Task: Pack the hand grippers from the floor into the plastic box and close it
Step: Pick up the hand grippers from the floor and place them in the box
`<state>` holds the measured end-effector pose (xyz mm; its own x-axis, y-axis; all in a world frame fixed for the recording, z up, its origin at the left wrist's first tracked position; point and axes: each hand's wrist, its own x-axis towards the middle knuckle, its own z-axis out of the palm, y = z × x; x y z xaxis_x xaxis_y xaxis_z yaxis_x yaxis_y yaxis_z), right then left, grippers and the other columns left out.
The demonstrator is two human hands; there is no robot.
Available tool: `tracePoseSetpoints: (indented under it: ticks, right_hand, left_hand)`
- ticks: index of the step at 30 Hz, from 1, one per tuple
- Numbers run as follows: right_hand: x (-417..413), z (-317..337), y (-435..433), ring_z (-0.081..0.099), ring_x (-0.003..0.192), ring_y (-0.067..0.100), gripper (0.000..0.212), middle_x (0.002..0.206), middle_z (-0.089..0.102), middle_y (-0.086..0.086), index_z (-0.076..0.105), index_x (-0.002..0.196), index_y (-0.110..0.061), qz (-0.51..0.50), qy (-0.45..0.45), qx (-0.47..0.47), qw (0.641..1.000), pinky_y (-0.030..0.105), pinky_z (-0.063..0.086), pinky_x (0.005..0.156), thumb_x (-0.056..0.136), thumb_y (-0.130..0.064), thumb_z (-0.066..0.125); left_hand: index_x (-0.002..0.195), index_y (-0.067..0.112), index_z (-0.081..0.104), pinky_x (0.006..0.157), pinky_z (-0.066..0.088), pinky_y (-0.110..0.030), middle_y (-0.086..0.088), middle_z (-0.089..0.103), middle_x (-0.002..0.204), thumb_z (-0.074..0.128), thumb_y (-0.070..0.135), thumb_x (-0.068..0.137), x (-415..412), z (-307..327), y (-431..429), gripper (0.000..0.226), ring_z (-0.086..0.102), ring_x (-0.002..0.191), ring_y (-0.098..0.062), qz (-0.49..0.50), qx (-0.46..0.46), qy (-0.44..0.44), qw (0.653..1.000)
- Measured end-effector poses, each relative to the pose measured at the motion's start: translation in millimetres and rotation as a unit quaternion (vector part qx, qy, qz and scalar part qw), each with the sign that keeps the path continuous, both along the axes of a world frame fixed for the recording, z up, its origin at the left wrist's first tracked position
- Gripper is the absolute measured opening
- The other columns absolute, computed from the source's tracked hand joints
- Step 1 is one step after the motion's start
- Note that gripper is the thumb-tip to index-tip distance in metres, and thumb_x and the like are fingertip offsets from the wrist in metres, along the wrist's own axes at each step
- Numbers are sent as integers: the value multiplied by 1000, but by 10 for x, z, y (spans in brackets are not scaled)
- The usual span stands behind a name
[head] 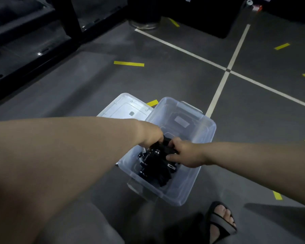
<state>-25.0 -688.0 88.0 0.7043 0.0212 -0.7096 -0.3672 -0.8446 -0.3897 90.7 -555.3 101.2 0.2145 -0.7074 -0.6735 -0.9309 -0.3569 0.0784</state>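
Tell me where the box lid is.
In the head view, the lid lies flat on the floor, against the plastic box's far-left side, just beyond the left hand.

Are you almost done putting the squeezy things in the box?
Nearly. No hand grippers show on the floor. Both hands, left hand and right hand, hold a bunch of hand grippers over the plastic box. Still to do: let go and put on the lid, lying beside the box.

White floor lines point(218, 90) cross near yellow tape strips point(128, 63); a sandalled foot point(220, 221) shows below.
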Motion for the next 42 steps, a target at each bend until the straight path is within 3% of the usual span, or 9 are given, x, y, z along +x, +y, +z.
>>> tracePoseSetpoints:
  ticks: [4,8,11,14,21,26,28,32,42]
  right_hand:
    - [64,-126,-22,55,101,27,37,117,52,11,36,119,-12,69,8,-75,995,43,47,92,95,-33,56]
    - [92,-289,-30,58,99,26,38,113,57,9,39,118,-12,90,42,-71,993,37,47,85,93,-34,58]
    - [50,-477,37,56,105,30,39,121,55,12,39,122,-11,61,39,-57,996,36,46,87,94,-32,57]
    - [69,-523,72,57,107,32,42,124,53,15,43,127,-10,65,31,-69,995,35,47,86,94,-32,57]
    - [192,-403,-57,61,91,26,28,105,66,10,63,115,-5,120,60,-92,987,25,42,71,91,-18,58]
    - [50,-496,66,63,100,28,38,114,63,10,56,114,-12,159,14,-124,979,31,48,74,87,-35,66]
    - [-4,-532,128,62,105,33,44,119,59,12,48,124,-9,186,1,-158,970,36,49,78,90,-32,63]
    - [-30,-523,191,61,110,35,45,124,58,15,40,131,-3,203,15,-171,964,36,46,76,93,-15,60]
    - [63,-380,205,60,110,28,40,125,59,11,47,132,-5,254,29,-171,952,30,39,72,99,-27,52]
  left_hand:
    - [102,16,64,54,37,-27,-2,62,92,62,14,90,-40,-210,-130,12,54,74,-22,-9,32,-7,999]
    - [77,13,58,87,51,-34,-6,62,86,58,11,90,-48,-519,-180,14,58,80,-28,33,76,26,996]
    - [76,10,54,73,42,-32,-5,54,78,55,8,93,-54,-563,-227,18,52,78,-25,-1,102,6,995]
    - [97,10,64,69,41,-30,-6,60,90,62,8,91,-54,-577,-289,7,54,78,-24,-35,125,-12,992]
    - [63,17,44,73,43,-29,0,48,67,64,10,90,11,-638,-305,34,50,76,-23,-19,113,-28,993]
    - [66,17,52,82,53,-32,2,52,67,65,14,88,8,-742,-302,26,55,75,-22,-48,153,-21,987]
    - [80,15,65,88,55,-35,0,61,76,67,18,87,-2,-781,-285,7,59,77,-23,-62,164,-21,984]
    - [106,13,70,75,48,-29,-1,62,88,64,16,89,-37,-787,-253,19,54,76,-21,-66,160,-10,985]
    - [87,14,68,91,56,-42,-4,70,90,61,19,84,26,-815,-269,9,61,75,-27,-64,202,-15,977]
